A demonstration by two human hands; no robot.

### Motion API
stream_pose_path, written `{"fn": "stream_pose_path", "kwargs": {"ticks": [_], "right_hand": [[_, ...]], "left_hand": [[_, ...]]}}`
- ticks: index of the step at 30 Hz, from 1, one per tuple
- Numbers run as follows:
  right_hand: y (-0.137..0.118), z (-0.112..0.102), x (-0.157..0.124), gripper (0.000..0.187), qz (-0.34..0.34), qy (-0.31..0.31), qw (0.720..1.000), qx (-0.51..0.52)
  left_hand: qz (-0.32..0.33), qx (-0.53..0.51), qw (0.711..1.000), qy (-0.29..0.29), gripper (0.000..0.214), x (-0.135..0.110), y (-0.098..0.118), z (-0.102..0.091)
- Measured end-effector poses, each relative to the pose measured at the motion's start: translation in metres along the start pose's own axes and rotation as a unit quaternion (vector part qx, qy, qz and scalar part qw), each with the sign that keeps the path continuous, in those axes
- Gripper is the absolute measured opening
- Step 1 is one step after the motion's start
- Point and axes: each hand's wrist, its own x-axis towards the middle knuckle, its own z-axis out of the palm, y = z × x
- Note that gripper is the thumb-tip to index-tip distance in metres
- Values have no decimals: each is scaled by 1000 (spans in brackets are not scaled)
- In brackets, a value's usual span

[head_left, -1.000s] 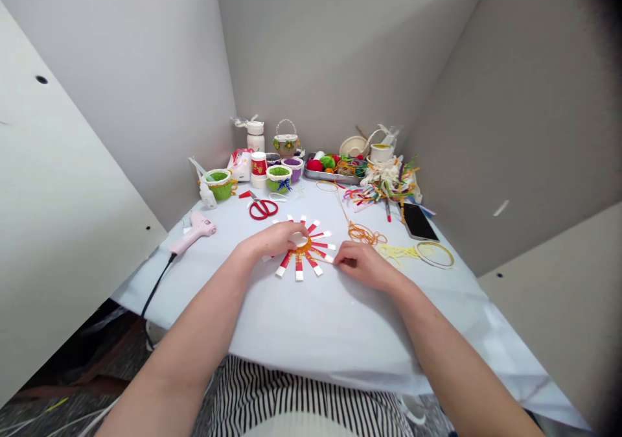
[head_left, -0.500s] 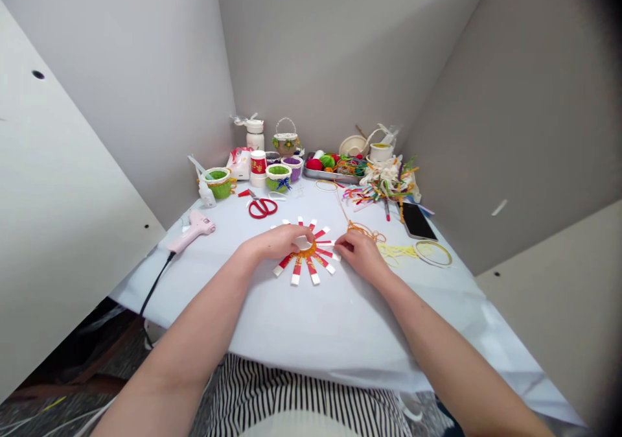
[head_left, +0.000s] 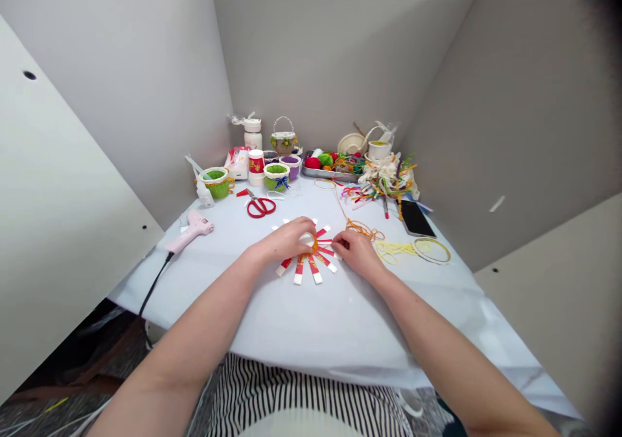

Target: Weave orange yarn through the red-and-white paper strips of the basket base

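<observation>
A red-and-white paper cup cut into flared strips (head_left: 298, 271) lies spread like a sun on the white-covered table. Orange cord (head_left: 314, 248) is woven in a ring round its round middle. My left hand (head_left: 294, 236) grips the cup at this middle, fingers curled over the woven ring and hiding the strips on the left. Beside the right-hand strips, my right hand (head_left: 354, 249) is closed in a pinch on the orange cord; its fingertips partly hide the grip. A loose tangle of orange cord (head_left: 365, 230) lies just behind my right hand.
Red-handled scissors (head_left: 261, 207) and a pink glue gun (head_left: 194, 225) lie to the left. Small woven baskets (head_left: 277, 176) and a tray of yarn balls (head_left: 330, 175) stand at the back. Yellow cord (head_left: 396, 250), a hoop (head_left: 432, 250) and a phone (head_left: 416, 219) are at right.
My left hand has shifted slightly right and its fingers have curled further over the woven ring. My right hand has stayed nearly in place. The whole view has drifted a little.
</observation>
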Motion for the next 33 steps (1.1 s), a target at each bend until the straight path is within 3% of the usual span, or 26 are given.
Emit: {"fn": "stream_pose_path", "kwargs": {"ticks": [3, 7, 14, 23, 27, 33], "right_hand": [[0, 0, 0, 10, 6, -3, 1000, 0], [-1, -2, 0, 10, -3, -10, 1000, 8], [-1, -12, -5, 13, -92, -35, 994, 46], [-10, -27, -14, 19, -142, -133, 979, 59], [-9, -30, -17, 27, -180, -149, 972, 23], [-8, -29, -19, 29, -194, -113, 972, -64]], "left_hand": [[-19, 14, 1000, 16, 38, -1, -3, 1], [-34, 36, 999, -15, 37, -2, -6, -3], [-47, 53, 997, -44, 42, -2, -22, -12], [-67, 45, 995, -57, 44, -3, -25, -15], [-68, 31, 996, -56, 43, -4, -25, -15], [-61, 9, 996, -56, 40, -4, -24, -16]]}}
